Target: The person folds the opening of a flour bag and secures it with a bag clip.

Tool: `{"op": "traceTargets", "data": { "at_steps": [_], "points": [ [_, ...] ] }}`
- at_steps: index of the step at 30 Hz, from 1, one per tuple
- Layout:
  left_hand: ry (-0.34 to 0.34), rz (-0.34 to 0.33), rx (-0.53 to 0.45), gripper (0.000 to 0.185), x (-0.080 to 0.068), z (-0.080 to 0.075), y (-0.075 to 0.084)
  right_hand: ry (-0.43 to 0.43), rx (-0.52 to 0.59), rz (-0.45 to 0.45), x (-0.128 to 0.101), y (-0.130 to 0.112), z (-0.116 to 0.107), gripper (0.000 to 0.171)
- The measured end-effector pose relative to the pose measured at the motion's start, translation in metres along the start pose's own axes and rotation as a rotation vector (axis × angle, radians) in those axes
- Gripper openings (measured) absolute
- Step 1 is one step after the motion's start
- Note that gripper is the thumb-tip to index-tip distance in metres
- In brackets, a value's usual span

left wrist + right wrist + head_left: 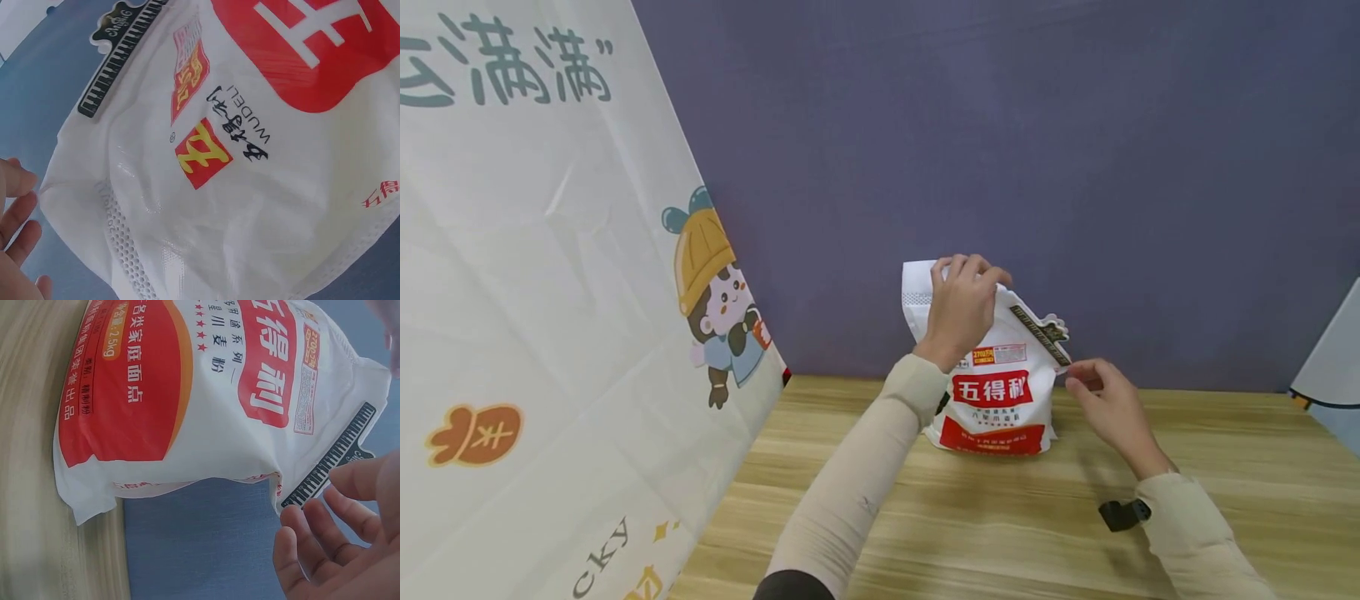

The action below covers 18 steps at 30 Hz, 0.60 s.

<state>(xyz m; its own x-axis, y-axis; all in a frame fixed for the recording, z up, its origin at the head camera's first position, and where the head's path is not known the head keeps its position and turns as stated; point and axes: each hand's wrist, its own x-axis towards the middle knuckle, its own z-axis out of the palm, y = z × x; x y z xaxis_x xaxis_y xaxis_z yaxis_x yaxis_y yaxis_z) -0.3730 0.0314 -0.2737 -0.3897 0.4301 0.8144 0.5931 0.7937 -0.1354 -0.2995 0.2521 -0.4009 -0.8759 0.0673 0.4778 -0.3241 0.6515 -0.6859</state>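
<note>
A white and red flour bag (pixel 992 400) stands upright on the table against the dark backdrop. At its top, my left hand (pixel 962 304) grips the upper edge with fingers bent over it. The left wrist view has these fingertips (pixel 22 212) at the bag's white edge. Along the slanted right top edge lies a dark strip with a piano-key pattern (pixel 331 456) and a scalloped side. My right hand (pixel 1108 404) is at the strip's lower end, fingers loosely bent and apart. The right wrist view has its thumb and fingertips (pixel 315 512) right by the strip.
The wood-grain table (pixel 985 517) runs under the bag and both forearms. Behind it hangs a dark blue-grey cloth (pixel 1000 125). To the left is a white printed sheet (pixel 550 250) with a cartoon figure; a white panel (pixel 1333 350) is at the far right.
</note>
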Motion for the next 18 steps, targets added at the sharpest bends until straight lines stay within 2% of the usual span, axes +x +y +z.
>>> {"op": "traceTargets", "data": {
  "at_steps": [7, 12, 18],
  "points": [
    [0.036, -0.022, -0.042, 0.016, -0.021, -0.003, 0.0, -0.018, -0.02, -0.009, -0.007, 0.004, 0.0, 0.025],
    [0.056, -0.06, -0.067, 0.013, -0.045, 0.001, -0.003, -0.018, -0.025, -0.039, -0.012, 0.006, -0.003, 0.025],
    [0.063, -0.124, -0.084, 0.01, -0.077, 0.007, -0.009, 0.025, -0.044, -0.048, -0.017, 0.018, -0.006, 0.02]
  ]
}}
